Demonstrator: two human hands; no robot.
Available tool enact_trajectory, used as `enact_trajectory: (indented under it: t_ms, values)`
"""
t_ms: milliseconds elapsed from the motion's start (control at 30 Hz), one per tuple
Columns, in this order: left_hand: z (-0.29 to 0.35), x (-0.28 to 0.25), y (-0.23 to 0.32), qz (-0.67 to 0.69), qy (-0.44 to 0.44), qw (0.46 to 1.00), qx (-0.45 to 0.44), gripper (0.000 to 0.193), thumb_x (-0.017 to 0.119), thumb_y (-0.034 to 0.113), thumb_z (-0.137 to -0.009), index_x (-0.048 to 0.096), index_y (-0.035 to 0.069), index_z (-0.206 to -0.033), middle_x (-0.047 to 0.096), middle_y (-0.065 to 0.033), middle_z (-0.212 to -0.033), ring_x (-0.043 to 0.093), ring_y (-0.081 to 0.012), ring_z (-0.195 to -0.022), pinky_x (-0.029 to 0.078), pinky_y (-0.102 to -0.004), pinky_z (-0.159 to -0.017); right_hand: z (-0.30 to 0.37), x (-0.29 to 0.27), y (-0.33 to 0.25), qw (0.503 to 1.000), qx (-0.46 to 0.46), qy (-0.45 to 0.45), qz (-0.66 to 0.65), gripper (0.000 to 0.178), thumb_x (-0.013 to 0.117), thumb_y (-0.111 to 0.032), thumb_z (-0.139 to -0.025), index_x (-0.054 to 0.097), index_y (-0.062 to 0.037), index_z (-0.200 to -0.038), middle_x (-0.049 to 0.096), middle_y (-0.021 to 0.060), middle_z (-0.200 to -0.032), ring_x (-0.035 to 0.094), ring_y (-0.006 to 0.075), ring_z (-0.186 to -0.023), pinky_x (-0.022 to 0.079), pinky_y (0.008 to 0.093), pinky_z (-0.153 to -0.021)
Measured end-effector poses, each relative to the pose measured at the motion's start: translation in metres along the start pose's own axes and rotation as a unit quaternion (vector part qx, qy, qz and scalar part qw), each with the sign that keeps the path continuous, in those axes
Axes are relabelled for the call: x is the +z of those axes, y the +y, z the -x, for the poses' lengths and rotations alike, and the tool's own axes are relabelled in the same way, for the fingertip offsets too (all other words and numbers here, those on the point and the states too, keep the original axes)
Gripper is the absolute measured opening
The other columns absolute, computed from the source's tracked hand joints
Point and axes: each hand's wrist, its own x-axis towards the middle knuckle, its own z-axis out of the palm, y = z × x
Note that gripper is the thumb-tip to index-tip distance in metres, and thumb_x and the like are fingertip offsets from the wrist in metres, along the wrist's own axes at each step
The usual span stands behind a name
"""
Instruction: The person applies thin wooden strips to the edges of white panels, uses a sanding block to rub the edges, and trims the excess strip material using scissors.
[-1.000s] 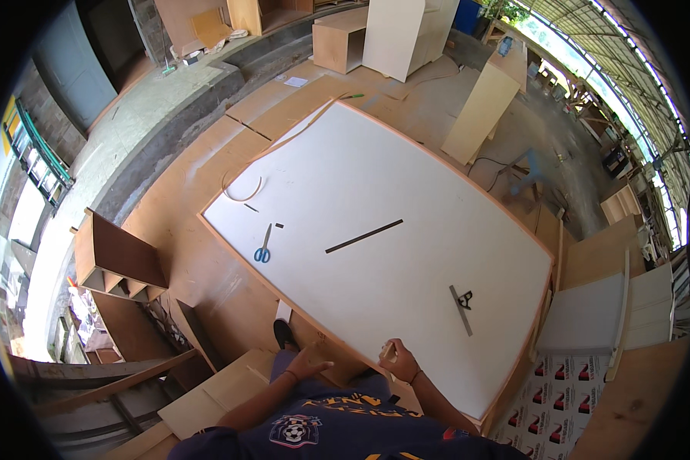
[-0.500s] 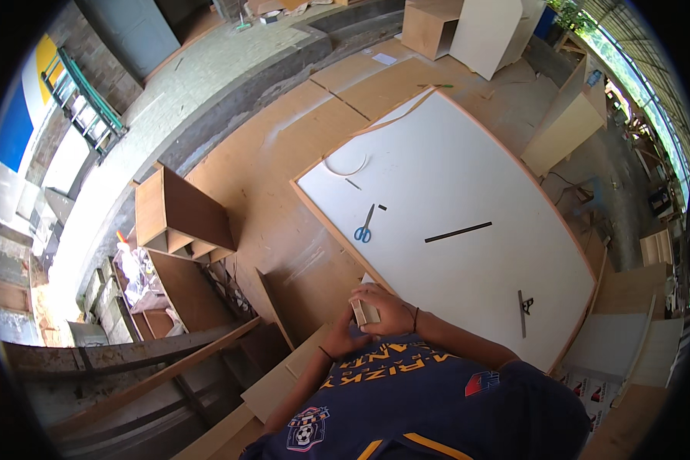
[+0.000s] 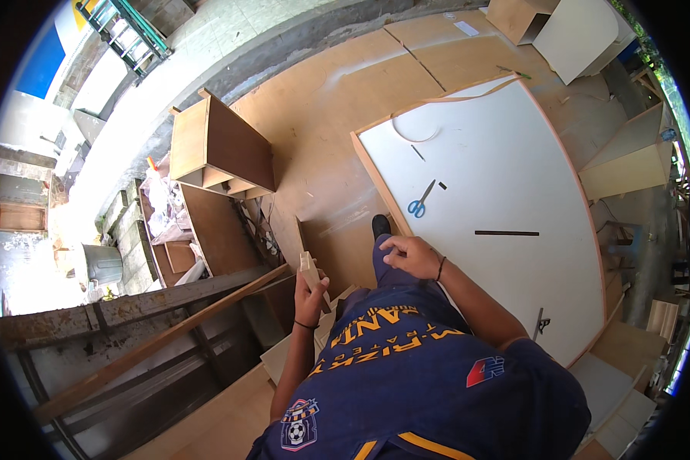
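A small pale wooden block [image 3: 308,268] stands upright in my left hand [image 3: 310,303], whose fingers are wrapped round it, left of my body. My right hand [image 3: 412,257] hovers over my thigh, near the edge of a large white panel [image 3: 506,176]. Its fingers are loosely bent and slightly apart, with nothing visible in them. On the panel, blue-handled scissors [image 3: 418,207] lie beyond the right hand. A dark flat strip [image 3: 506,233] rests farther right, and a combination square [image 3: 541,322] is near the panel's near right part.
An open brown wooden cabinet [image 3: 238,146] stands at the left, above a shelf unit with plastic bags [image 3: 163,211]. A long wooden beam [image 3: 169,337] runs across the lower left. Light-coloured cabinet pieces [image 3: 575,38] stand at the far right. A curled edging strip [image 3: 418,138] lies on the panel.
My hands have parted: the left has carried the wooden block to the left, and the right has let go of it. The view has turned leftward, and a foot now shows beside the panel.
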Motion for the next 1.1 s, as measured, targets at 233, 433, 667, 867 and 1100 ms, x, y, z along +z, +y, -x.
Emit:
enact_trajectory:
  t_ms: [233, 433, 667, 867, 1100]
  values:
    - [-0.143, -0.011, 0.048, 0.365, -0.107, 0.917, -0.120, 0.080, 0.021, 0.071, -0.084, 0.058, 0.000, -0.083, 0.048, -0.0079, -0.068, 0.047, -0.0227, -0.069, 0.040, -0.0358, -0.072, -0.052, -0.060, 0.039, 0.986, 0.112, 0.103, -0.074, 0.020, 0.045, -0.010, -0.089, 0.059, 0.0010, -0.099, 0.062, 0.0070, -0.072, 0.058, 0.0120, -0.064, 0.047, 0.0261, -0.061]
    - [-0.240, -0.017, 0.075, 0.420, -0.111, 0.877, -0.206, 0.071, 0.027, 0.063, -0.087, 0.059, 0.000, -0.079, 0.045, -0.0062, -0.064, 0.044, -0.0218, -0.066, 0.038, -0.0371, -0.076, -0.124, -0.103, 0.044, 0.969, 0.005, 0.244, -0.029, 0.020, 0.046, -0.008, -0.087, 0.056, 0.0026, -0.101, 0.065, 0.0109, -0.078, 0.064, 0.0185, -0.076, 0.049, 0.0286, -0.070]
    - [-0.302, -0.058, 0.086, 0.452, -0.075, 0.873, -0.167, 0.060, 0.036, 0.054, -0.085, 0.056, 0.005, -0.112, 0.048, -0.0022, -0.072, 0.047, -0.0186, -0.069, 0.039, -0.0386, -0.079, -0.237, -0.156, 0.003, 0.980, 0.066, 0.171, -0.075, 0.019, 0.052, -0.008, -0.084, 0.056, 0.0027, -0.099, 0.064, 0.0100, -0.077, 0.063, 0.0161, -0.070, 0.049, 0.0278, -0.068]
    - [-0.385, -0.082, 0.111, 0.422, -0.037, 0.880, -0.216, 0.059, 0.033, 0.052, -0.088, 0.054, 0.004, -0.117, 0.044, -0.0012, -0.066, 0.045, -0.0174, -0.064, 0.041, -0.0386, -0.074, -0.334, -0.159, 0.038, 0.959, 0.029, 0.207, -0.191, 0.020, 0.052, -0.011, -0.088, 0.055, 0.0016, -0.104, 0.062, 0.0057, -0.078, 0.061, 0.0116, -0.077, 0.049, 0.0228, -0.062]
    - [-0.544, -0.135, 0.142, 0.254, -0.081, 0.920, -0.286, 0.048, 0.035, 0.042, -0.093, 0.058, 0.001, -0.104, 0.050, -0.0052, -0.064, 0.048, -0.0199, -0.062, 0.045, -0.0364, -0.070, -0.425, -0.175, 0.071, 0.799, 0.231, 0.329, -0.448, 0.015, 0.057, -0.018, -0.086, 0.058, -0.0079, -0.097, 0.062, 0.0029, -0.076, 0.064, 0.0140, -0.074, 0.049, 0.0256, -0.060]
